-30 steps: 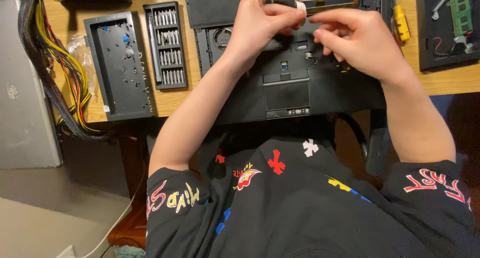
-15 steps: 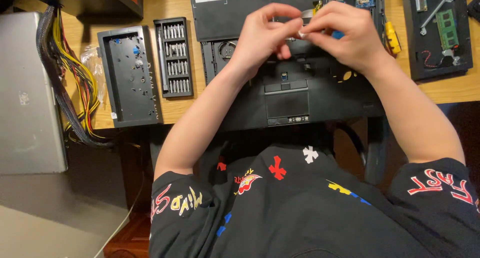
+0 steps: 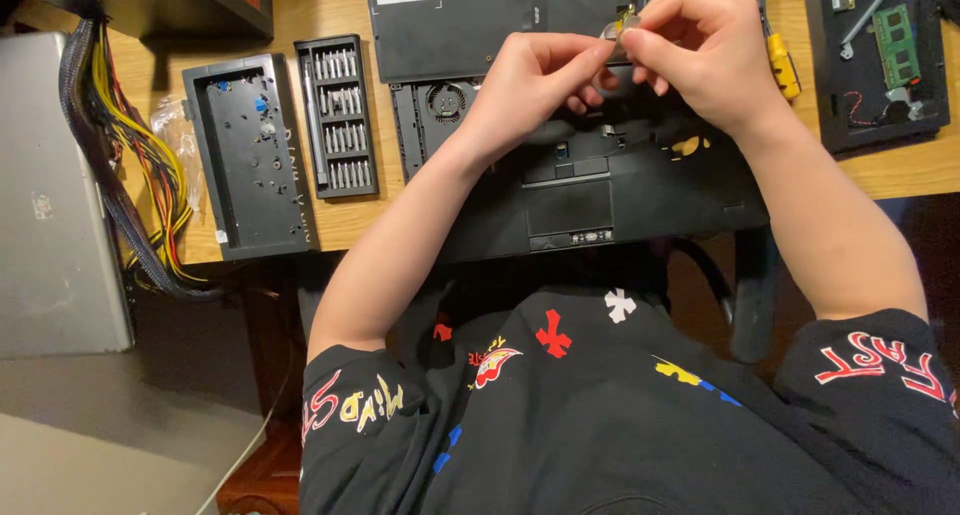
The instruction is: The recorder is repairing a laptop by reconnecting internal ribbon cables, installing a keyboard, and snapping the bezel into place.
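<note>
My left hand (image 3: 530, 87) and my right hand (image 3: 700, 50) meet above a black laptop palmrest frame (image 3: 600, 190) that lies at the desk's near edge. Between the fingertips of both hands I pinch a small silvery metal part (image 3: 622, 30) with a yellowish bit on it. Its exact shape is hidden by my fingers. A cooling fan assembly (image 3: 440, 105) lies just under my left hand, beside a dark laptop panel (image 3: 450, 25).
A screwdriver bit set (image 3: 338, 115) and its black case lid (image 3: 245, 155) lie at left on the wooden desk (image 3: 330, 225). A bundle of coloured cables (image 3: 140, 175) runs beside a silver box (image 3: 55, 195). A yellow-handled tool (image 3: 783, 63) and a tray with a green memory module (image 3: 885, 55) sit at right.
Both hands have lifted slightly away from the palmrest and toward the desk's far side, still pinching the small part. The view has shifted, showing more of the lap.
</note>
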